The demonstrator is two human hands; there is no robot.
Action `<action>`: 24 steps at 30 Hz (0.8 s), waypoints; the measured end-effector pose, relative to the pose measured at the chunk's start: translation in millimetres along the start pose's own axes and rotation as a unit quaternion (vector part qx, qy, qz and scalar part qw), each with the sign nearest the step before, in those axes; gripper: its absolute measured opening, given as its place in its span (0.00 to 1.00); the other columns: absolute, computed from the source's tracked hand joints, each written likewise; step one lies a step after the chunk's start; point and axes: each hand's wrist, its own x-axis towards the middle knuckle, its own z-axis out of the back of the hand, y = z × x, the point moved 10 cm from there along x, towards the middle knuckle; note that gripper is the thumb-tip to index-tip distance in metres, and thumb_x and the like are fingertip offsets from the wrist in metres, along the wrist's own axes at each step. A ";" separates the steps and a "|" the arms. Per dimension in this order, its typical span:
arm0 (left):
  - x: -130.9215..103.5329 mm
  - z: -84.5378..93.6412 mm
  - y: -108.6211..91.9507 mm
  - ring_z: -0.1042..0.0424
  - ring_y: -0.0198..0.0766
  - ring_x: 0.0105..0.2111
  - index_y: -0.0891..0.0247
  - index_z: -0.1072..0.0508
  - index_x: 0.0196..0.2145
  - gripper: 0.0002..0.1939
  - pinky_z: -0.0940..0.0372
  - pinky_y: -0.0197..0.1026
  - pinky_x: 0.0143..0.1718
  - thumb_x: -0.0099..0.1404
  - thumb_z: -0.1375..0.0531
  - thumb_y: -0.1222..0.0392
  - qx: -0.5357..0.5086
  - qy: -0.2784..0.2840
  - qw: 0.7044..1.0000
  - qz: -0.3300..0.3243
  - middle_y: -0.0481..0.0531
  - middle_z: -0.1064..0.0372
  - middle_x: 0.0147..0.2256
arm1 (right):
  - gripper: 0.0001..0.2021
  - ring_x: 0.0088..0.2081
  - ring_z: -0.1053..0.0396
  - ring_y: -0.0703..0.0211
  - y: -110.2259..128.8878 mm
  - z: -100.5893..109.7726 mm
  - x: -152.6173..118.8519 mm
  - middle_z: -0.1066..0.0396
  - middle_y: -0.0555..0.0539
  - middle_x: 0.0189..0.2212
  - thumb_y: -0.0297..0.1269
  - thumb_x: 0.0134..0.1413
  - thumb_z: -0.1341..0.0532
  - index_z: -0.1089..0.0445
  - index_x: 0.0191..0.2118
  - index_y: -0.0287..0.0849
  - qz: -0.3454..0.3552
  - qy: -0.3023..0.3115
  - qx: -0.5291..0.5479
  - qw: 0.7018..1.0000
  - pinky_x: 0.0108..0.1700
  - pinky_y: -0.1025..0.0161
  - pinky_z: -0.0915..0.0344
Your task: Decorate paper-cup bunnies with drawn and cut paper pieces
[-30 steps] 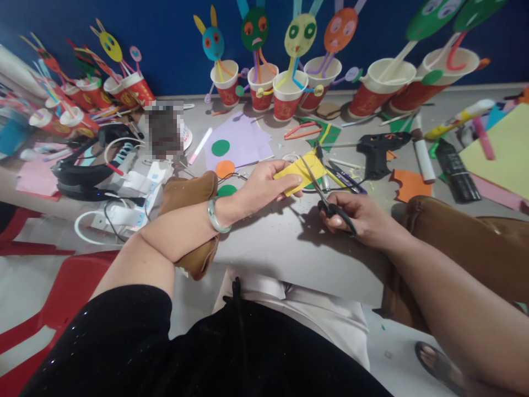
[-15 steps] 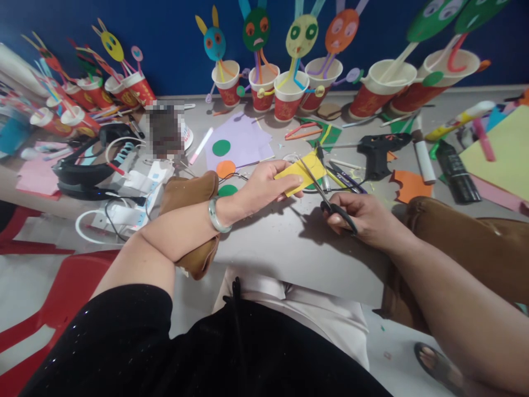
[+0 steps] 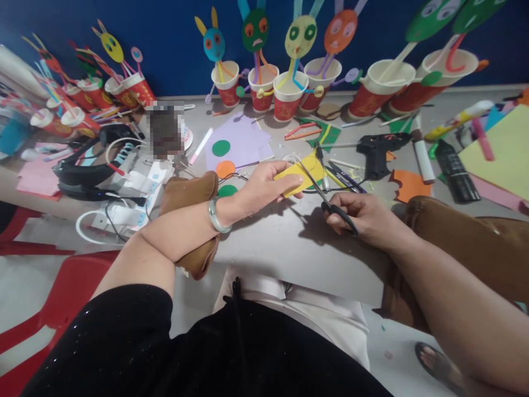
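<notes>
Between the thumb and fingers of my left hand (image 3: 264, 188) is a piece of yellow paper (image 3: 294, 180), held above the table. My right hand (image 3: 359, 218) grips the black handles of a pair of scissors (image 3: 341, 216). The scissor blades point up and left and lie across the yellow paper. A curved line is drawn near the paper's right end. Purple paper (image 3: 243, 138), with a green circle (image 3: 221, 148) and an orange circle (image 3: 225, 169) on it, lies beyond my left hand.
Red paper cups (image 3: 286, 102) with paper figures stand along the blue wall. A black glue gun (image 3: 377, 154) and an orange paper scrap (image 3: 411, 184) lie beyond my right hand. A power strip (image 3: 142, 204) and brown cushions (image 3: 467, 242) are at the sides.
Both hands stay almost in place. The scissors and yellow paper have shifted only very slightly against each other.
</notes>
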 end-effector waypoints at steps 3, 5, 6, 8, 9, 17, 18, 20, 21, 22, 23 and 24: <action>0.1 0.9 0.2 0.35 0.25 0.21 0.62 0.28 0.32 0.12 0.43 0.31 0.22 0.73 0.34 0.58 0.007 0.002 1.000 -0.003 0.47 0.23 0.26 | 0.32 0.20 0.41 0.67 -2.4 -0.1 0.8 0.33 0.52 0.16 0.66 0.35 0.18 0.30 0.24 0.43 0.000 0.006 -0.005 1.000 0.24 0.66 0.48; 0.0 0.8 0.1 0.35 0.25 0.21 0.62 0.28 0.32 0.13 0.42 0.32 0.23 0.73 0.32 0.56 0.012 0.006 1.000 -0.006 0.48 0.23 0.26 | 0.33 0.20 0.41 0.66 -5.1 0.4 2.3 0.33 0.52 0.17 0.67 0.35 0.18 0.30 0.25 0.43 0.011 0.010 -0.006 1.000 0.24 0.66 0.48; -0.2 0.7 0.1 0.35 0.25 0.21 0.62 0.28 0.32 0.14 0.42 0.32 0.23 0.73 0.32 0.55 0.013 0.007 1.000 -0.007 0.48 0.23 0.26 | 0.33 0.20 0.41 0.66 -6.4 0.8 3.1 0.33 0.53 0.17 0.67 0.36 0.19 0.30 0.25 0.43 0.017 0.010 -0.006 1.000 0.24 0.66 0.48; -0.8 0.4 0.4 0.34 0.26 0.21 0.61 0.29 0.31 0.15 0.41 0.32 0.23 0.72 0.31 0.55 0.015 0.009 1.000 -0.003 0.48 0.23 0.27 | 0.33 0.20 0.41 0.66 -8.7 1.5 4.2 0.33 0.53 0.17 0.68 0.36 0.19 0.30 0.26 0.43 0.027 0.010 -0.002 1.000 0.23 0.66 0.49; -1.2 0.2 0.6 0.34 0.26 0.21 0.61 0.29 0.31 0.14 0.41 0.32 0.24 0.72 0.32 0.55 0.016 0.010 1.000 0.000 0.48 0.23 0.27 | 0.34 0.20 0.41 0.66 -9.4 1.6 4.5 0.33 0.53 0.16 0.69 0.36 0.19 0.30 0.26 0.43 0.027 0.010 0.000 1.000 0.23 0.66 0.49; -3.1 -2.3 -0.1 0.30 0.27 0.24 0.62 0.27 0.33 0.11 0.41 0.32 0.24 0.72 0.33 0.57 0.022 0.012 1.000 0.009 0.49 0.22 0.27 | 0.36 0.20 0.42 0.67 -4.6 -1.7 3.2 0.34 0.52 0.16 0.70 0.32 0.19 0.32 0.25 0.44 0.009 0.009 -0.002 1.000 0.23 0.66 0.50; -3.1 -2.5 0.2 0.29 0.27 0.24 0.62 0.27 0.33 0.12 0.41 0.32 0.24 0.71 0.32 0.56 0.021 0.013 1.000 0.010 0.48 0.22 0.27 | 0.36 0.20 0.42 0.67 -4.7 -1.9 3.0 0.34 0.53 0.16 0.70 0.32 0.19 0.32 0.25 0.44 0.007 0.008 -0.003 1.000 0.23 0.66 0.50; -3.0 -2.9 0.9 0.29 0.28 0.25 0.62 0.26 0.33 0.13 0.41 0.32 0.24 0.70 0.31 0.54 0.017 0.016 1.000 0.011 0.48 0.22 0.28 | 0.35 0.20 0.42 0.67 -5.6 -2.7 2.6 0.34 0.53 0.16 0.69 0.34 0.19 0.33 0.25 0.44 0.001 0.013 -0.008 1.000 0.24 0.66 0.49; -3.0 -3.1 1.2 0.29 0.28 0.25 0.62 0.26 0.33 0.13 0.41 0.32 0.24 0.70 0.30 0.53 0.016 0.018 1.000 0.012 0.48 0.23 0.28 | 0.35 0.20 0.42 0.67 -5.9 -3.0 2.3 0.34 0.53 0.17 0.69 0.35 0.19 0.33 0.26 0.44 0.000 0.014 -0.010 1.000 0.24 0.66 0.49; -2.9 -3.4 1.4 0.29 0.28 0.25 0.62 0.26 0.34 0.13 0.41 0.32 0.24 0.70 0.30 0.53 0.016 0.020 1.000 0.012 0.48 0.23 0.28 | 0.35 0.20 0.42 0.67 -5.9 -2.9 2.1 0.34 0.53 0.17 0.69 0.35 0.19 0.33 0.26 0.44 -0.001 0.015 -0.011 1.000 0.24 0.66 0.49; -3.0 -3.5 1.6 0.29 0.28 0.25 0.62 0.26 0.34 0.13 0.41 0.32 0.24 0.70 0.31 0.54 0.016 0.022 1.000 0.013 0.48 0.23 0.28 | 0.35 0.20 0.43 0.67 -5.7 -2.5 1.9 0.35 0.54 0.16 0.69 0.36 0.19 0.33 0.26 0.44 0.000 0.013 -0.010 1.000 0.24 0.66 0.49; -3.0 -3.6 1.6 0.29 0.27 0.25 0.62 0.27 0.34 0.12 0.41 0.32 0.24 0.71 0.31 0.54 0.016 0.023 1.000 0.013 0.48 0.23 0.28 | 0.35 0.20 0.43 0.67 -5.5 -2.2 1.8 0.35 0.54 0.16 0.69 0.36 0.19 0.33 0.26 0.44 0.000 0.012 -0.009 1.000 0.24 0.66 0.49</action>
